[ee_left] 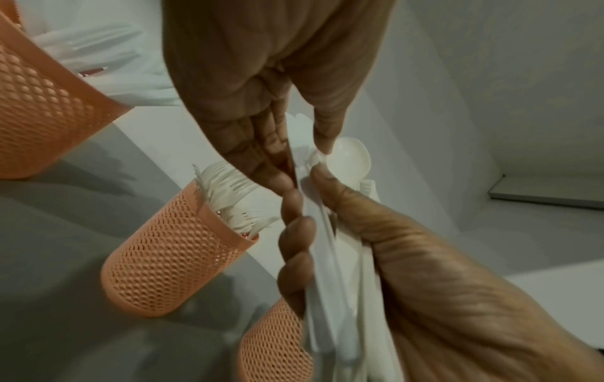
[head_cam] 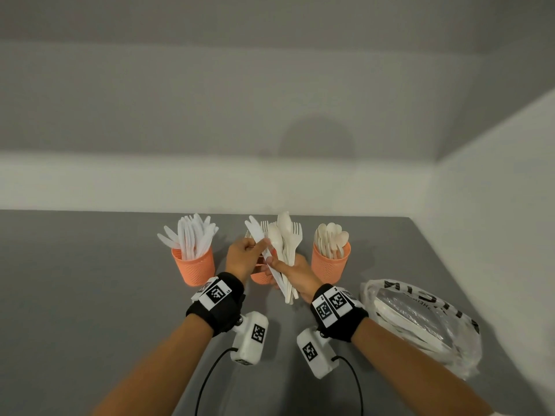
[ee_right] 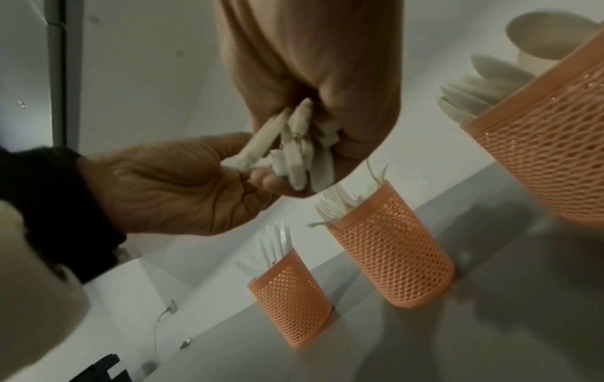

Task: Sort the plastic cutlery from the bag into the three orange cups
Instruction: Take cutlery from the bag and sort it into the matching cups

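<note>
Nearest the camera, two bare forearms with black wrist straps [head_cam: 339, 313] reach over a grey table [head_cam: 90, 295]. The right hand [head_cam: 295, 273] grips a mixed bundle of white and cream plastic cutlery [head_cam: 283, 250], handles down, above the middle orange mesh cup [head_cam: 259, 277]. The left hand [head_cam: 241, 258] pinches one white plastic knife [head_cam: 255, 231] at the bundle's edge. Drawing that knife out could likely drag neighbouring pieces loose, since the smooth handles lie packed together, and they might scatter. The left orange mesh cup [head_cam: 195, 267] holds knives; the middle one forks, seen from the wrists; the right orange mesh cup [head_cam: 330, 265] cream spoons. A crinkled clear plastic bag [head_cam: 420, 322], still holding cutlery, lies right.
</note>
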A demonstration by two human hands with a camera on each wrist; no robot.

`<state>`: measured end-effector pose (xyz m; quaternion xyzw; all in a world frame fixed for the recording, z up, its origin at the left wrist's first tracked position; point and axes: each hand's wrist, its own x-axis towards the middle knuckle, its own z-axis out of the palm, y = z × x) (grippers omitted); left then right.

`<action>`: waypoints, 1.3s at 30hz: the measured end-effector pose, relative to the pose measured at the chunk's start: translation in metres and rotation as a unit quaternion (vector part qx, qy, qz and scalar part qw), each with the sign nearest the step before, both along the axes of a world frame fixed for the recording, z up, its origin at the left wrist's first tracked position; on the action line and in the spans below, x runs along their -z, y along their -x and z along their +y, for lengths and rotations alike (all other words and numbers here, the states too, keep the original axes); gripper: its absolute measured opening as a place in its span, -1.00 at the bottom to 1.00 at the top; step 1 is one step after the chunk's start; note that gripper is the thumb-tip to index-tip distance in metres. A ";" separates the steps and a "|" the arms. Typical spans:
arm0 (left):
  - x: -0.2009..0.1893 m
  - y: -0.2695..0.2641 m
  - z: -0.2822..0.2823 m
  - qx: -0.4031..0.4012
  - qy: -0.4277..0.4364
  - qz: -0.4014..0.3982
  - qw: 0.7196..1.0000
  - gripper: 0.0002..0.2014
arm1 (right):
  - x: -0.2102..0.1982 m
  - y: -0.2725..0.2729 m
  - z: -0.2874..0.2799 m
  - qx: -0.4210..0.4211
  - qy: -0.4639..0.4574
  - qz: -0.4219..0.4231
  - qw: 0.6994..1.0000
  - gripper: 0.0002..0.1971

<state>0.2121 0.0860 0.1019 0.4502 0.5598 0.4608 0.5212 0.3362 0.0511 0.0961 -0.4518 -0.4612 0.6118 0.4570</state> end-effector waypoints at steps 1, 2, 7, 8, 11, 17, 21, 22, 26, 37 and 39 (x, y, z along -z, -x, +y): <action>0.001 0.000 0.001 -0.005 -0.001 0.005 1.000 -0.86 | 0.000 0.000 0.000 0.000 -0.004 -0.002 1.000 -0.95; 0.002 0.002 0.004 -0.007 -0.003 0.008 1.000 -0.86 | 0.000 0.000 0.001 -0.001 -0.006 -0.006 1.000 -0.95; 0.000 0.012 0.008 0.029 0.001 -0.007 1.000 -0.87 | 0.004 -0.002 0.005 -0.024 0.000 -0.013 1.000 -0.90; -0.001 0.015 0.008 0.037 0.001 -0.014 0.999 -0.88 | 0.005 -0.002 0.006 -0.028 0.004 -0.019 0.999 -0.90; -0.002 0.028 0.008 0.035 -0.010 -0.037 0.999 -0.91 | 0.007 0.001 0.011 -0.026 0.014 -0.009 1.000 -0.86; -0.018 0.085 0.029 -0.109 -0.144 0.101 0.978 -0.78 | 0.018 0.004 0.026 0.037 0.033 -0.052 0.997 -0.87; -0.030 0.123 0.049 -0.139 -0.229 0.293 0.918 -0.69 | 0.020 0.011 0.036 0.007 0.062 -0.037 0.997 -0.90; -0.031 0.129 0.053 -0.138 -0.236 0.326 0.905 -0.69 | 0.018 0.014 0.037 -0.001 0.068 -0.032 0.997 -0.90; -0.023 0.141 0.062 -0.126 -0.237 0.401 0.876 -0.74 | 0.015 0.024 0.039 -0.023 0.066 -0.020 0.997 -0.84; 0.047 0.140 0.061 -0.039 -0.114 0.509 0.852 -0.75 | 0.018 0.033 0.048 -0.063 0.061 -0.024 0.996 -0.78; 0.045 0.139 0.062 -0.032 -0.110 0.562 0.819 -0.74 | 0.017 0.034 0.048 -0.064 0.059 -0.025 0.996 -0.79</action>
